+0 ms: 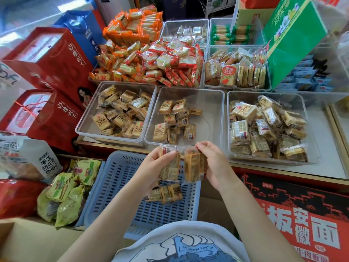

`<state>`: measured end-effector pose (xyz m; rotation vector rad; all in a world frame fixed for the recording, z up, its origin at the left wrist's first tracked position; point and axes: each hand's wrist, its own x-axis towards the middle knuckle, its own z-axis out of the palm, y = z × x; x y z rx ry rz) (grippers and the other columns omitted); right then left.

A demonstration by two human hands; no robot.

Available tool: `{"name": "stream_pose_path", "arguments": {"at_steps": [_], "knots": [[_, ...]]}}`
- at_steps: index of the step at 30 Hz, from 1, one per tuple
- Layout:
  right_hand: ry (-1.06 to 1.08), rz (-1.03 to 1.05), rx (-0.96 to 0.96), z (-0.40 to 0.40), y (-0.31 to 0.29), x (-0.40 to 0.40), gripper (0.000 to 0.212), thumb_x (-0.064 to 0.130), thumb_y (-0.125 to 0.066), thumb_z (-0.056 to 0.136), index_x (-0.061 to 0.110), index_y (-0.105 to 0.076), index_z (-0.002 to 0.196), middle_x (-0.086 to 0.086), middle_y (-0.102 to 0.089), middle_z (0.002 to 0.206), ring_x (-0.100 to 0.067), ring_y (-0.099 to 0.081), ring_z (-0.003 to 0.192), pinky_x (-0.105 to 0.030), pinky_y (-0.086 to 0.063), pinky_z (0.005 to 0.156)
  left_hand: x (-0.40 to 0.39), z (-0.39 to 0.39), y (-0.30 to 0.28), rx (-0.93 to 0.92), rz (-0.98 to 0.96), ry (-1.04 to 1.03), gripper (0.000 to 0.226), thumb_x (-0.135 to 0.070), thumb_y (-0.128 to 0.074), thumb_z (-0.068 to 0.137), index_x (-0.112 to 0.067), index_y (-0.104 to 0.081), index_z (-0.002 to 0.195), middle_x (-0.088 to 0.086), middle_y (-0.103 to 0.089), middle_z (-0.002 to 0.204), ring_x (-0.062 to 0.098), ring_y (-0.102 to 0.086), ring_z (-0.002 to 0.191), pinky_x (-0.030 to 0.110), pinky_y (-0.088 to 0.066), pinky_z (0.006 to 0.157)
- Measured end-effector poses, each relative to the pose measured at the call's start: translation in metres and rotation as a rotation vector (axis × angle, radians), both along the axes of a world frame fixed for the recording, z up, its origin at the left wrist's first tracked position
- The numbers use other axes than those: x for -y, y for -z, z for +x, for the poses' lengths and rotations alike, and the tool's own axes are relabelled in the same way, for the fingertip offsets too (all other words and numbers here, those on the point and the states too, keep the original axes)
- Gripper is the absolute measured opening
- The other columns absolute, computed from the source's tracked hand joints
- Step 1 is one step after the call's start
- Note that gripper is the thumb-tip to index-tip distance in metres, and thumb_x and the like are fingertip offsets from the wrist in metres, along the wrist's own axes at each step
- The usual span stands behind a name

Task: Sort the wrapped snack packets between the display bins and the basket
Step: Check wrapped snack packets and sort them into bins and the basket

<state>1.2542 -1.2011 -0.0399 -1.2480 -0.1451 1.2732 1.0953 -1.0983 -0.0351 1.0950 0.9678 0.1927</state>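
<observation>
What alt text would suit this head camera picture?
A person's left hand and right hand each hold a wrapped snack packet above a blue basket, facing clear display bins of similar packets.

Bright, even light; wide-angle bending and blur at edges

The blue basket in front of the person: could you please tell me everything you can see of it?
The blue basket is a rectangular crate that looks like plastic, its walls and floor pierced by rows of slots. It sits low, below the front edge of the counter with the clear bins, upright and open-topped. A few wrapped snack packets lie inside near its far end. Both hands hold packets above it; neither touches it.
</observation>
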Motion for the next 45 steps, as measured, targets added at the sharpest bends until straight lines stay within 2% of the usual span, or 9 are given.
{"name": "stream_pose_path", "arguments": {"at_steps": [4, 11, 17, 25, 33, 35, 38, 41, 45], "knots": [[-0.155, -0.071, 0.303, -0.006, -0.001, -0.003, 0.022, 0.025, -0.055, 0.104, 0.014, -0.057, 0.085, -0.009, -0.066, 0.082, -0.019, -0.062, 0.074, -0.033, -0.052, 0.074, -0.004, -0.006, 0.000, 0.056, 0.051, 0.014, 0.044, -0.028, -0.076, 0.082, -0.001, -0.066, 0.114, 0.016, -0.073, 0.102, 0.028, -0.070, 0.093, 0.035, -0.060, 0.074], [-0.204, -0.016, 0.379, -0.019, 0.002, -0.009, 0.015, 0.029, -0.071, 0.096, 0.022, -0.065, 0.107, -0.003, -0.073, 0.097, -0.017, -0.071, 0.088, -0.030, -0.059, 0.077, -0.007, -0.013, 0.003, 0.072, 0.118, 0.009, 0.042, -0.023, -0.080, 0.072, -0.016, -0.065, 0.111, 0.006, -0.076, 0.091, 0.019, -0.071, 0.082, 0.029, -0.057, 0.072], [-0.185, -0.025, 0.508, -0.024, 0.007, -0.011, 0.015, 0.014, -0.074, 0.091, 0.026, -0.069, 0.084, 0.017, -0.070, 0.086, -0.003, -0.064, 0.090, -0.028, -0.053, 0.086, -0.008, -0.021, 0.003, 0.085, 0.112, -0.001, 0.037, -0.023, -0.085, 0.072, -0.006, -0.068, 0.099, 0.010, -0.073, 0.089, 0.023, -0.068, 0.080, 0.032, -0.055, 0.066], [-0.156, -0.007, 0.527, -0.023, 0.007, -0.010, 0.016, 0.012, -0.075, 0.090, 0.026, -0.070, 0.083, 0.011, -0.066, 0.080, -0.011, -0.065, 0.082, -0.029, -0.056, 0.077, -0.013, -0.021, 0.002, 0.080, 0.151, -0.138, 0.024, -0.025, -0.082, 0.070, -0.008, -0.078, 0.086, 0.015, -0.077, 0.091, 0.028, -0.070, 0.084, 0.039, -0.058, 0.081], [0.018, -0.078, 0.427, -0.023, -0.002, -0.012, 0.006, 0.012, -0.071, 0.094, 0.017, -0.070, 0.090, 0.002, -0.073, 0.082, -0.008, -0.070, 0.068, -0.022, -0.054, 0.057, -0.019, -0.020, -0.003, 0.019, 0.183, 0.185, 0.049, -0.028, -0.080, 0.080, -0.031, -0.060, 0.124, 0.005, -0.078, 0.100, 0.025, -0.073, 0.093, 0.040, -0.057, 0.079], [0.054, -0.120, 0.399, -0.024, -0.003, -0.014, 0.006, 0.019, -0.066, 0.098, 0.020, -0.071, 0.097, 0.000, -0.076, 0.091, -0.014, -0.073, 0.078, -0.025, -0.057, 0.062, -0.018, -0.021, 0.002, 0.014, 0.176, 0.178, 0.051, -0.020, -0.082, 0.085, -0.034, -0.055, 0.126, 0.007, -0.077, 0.100, 0.033, -0.072, 0.097, 0.048, -0.056, 0.084], [0.082, -0.196, 0.392, -0.024, -0.001, -0.018, 0.015, 0.030, -0.056, 0.104, 0.022, -0.069, 0.104, 0.000, -0.076, 0.100, -0.018, -0.071, 0.091, -0.036, -0.060, 0.080, -0.014, -0.025, 0.006, 0.008, 0.171, 0.058, 0.042, -0.016, -0.078, 0.089, -0.035, -0.056, 0.120, -0.002, -0.075, 0.081, 0.027, -0.065, 0.083, 0.035, -0.051, 0.069], [0.096, -0.259, 0.374, -0.026, 0.001, -0.018, 0.027, 0.035, -0.047, 0.107, 0.019, -0.068, 0.101, -0.007, -0.072, 0.107, -0.024, -0.068, 0.106, -0.047, -0.055, 0.098, -0.013, -0.031, 0.010, 0.016, 0.117, -0.012, 0.039, -0.017, -0.077, 0.088, -0.035, -0.058, 0.117, 0.002, -0.076, 0.085, 0.025, -0.062, 0.083, 0.030, -0.045, 0.066], [0.134, -0.334, 0.211, -0.026, -0.003, -0.019, 0.037, 0.042, -0.041, 0.109, 0.014, -0.064, 0.104, -0.010, -0.069, 0.107, -0.023, -0.066, 0.096, -0.040, -0.057, 0.078, -0.011, -0.032, 0.012, -0.001, 0.039, -0.068, 0.044, -0.023, -0.076, 0.089, -0.024, -0.056, 0.127, 0.013, -0.077, 0.104, 0.024, -0.070, 0.089, 0.032, -0.052, 0.070]]}}
